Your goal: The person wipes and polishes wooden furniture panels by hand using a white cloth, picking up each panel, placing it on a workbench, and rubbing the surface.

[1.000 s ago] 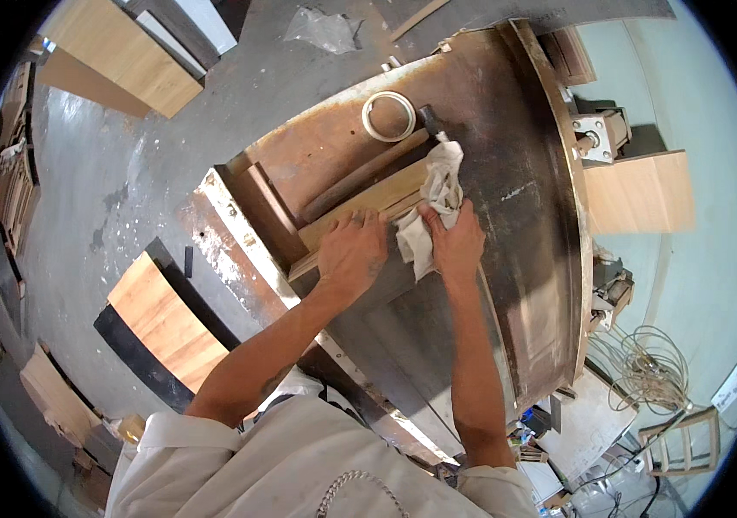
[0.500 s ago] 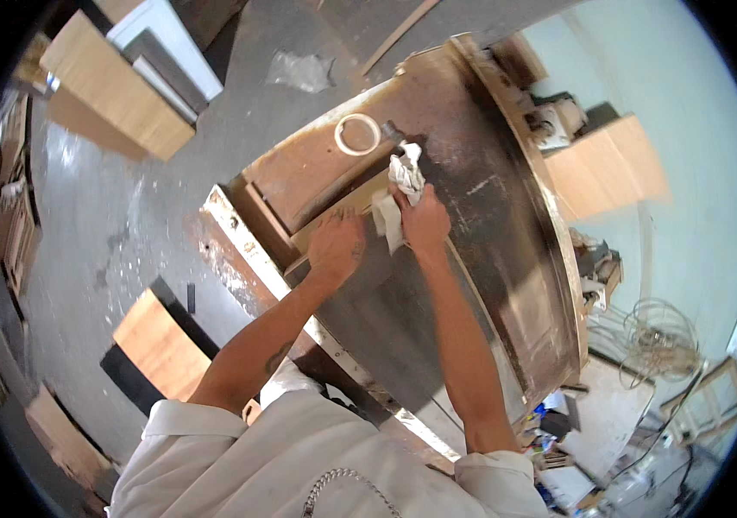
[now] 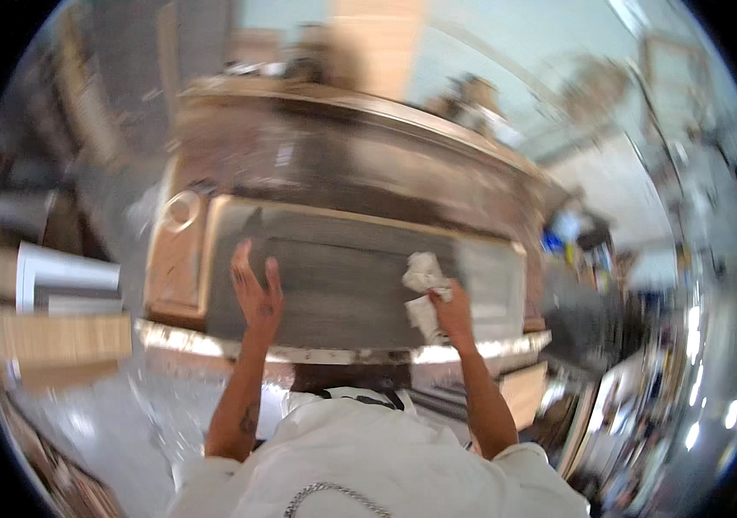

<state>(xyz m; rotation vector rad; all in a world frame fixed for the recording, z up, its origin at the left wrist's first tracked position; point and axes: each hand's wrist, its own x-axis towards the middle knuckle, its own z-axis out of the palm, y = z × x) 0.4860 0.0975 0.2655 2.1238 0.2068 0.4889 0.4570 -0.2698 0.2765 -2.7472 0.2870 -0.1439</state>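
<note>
Grey-brown stained wood fills the middle of the frame: a framed panel (image 3: 360,281), like a door or cabinet front, is lying flat across a workbench (image 3: 317,352) whose pale, paint-flecked front edge is running along the lower centre. The whole view is blurred by motion, so fine detail is hard to read.

2 bare hands are reaching up from the lower edge. The left hand (image 3: 256,293) is resting flat on the panel's left part, fingers spread and pointing toward the top of the frame, holding nothing. The right hand (image 3: 452,312), right of centre, is gripping a crumpled white rag (image 3: 423,285), fingers curled around it, the rag touching the panel's surface.

A ring of tape (image 3: 181,210) is sitting at the upper left of the panel, on a paler, browner strip. The central field is looking evenly dark, which suggests most of the wiping is done; whether the left strip and right end are being left untreated cannot be told through the blur.
</note>
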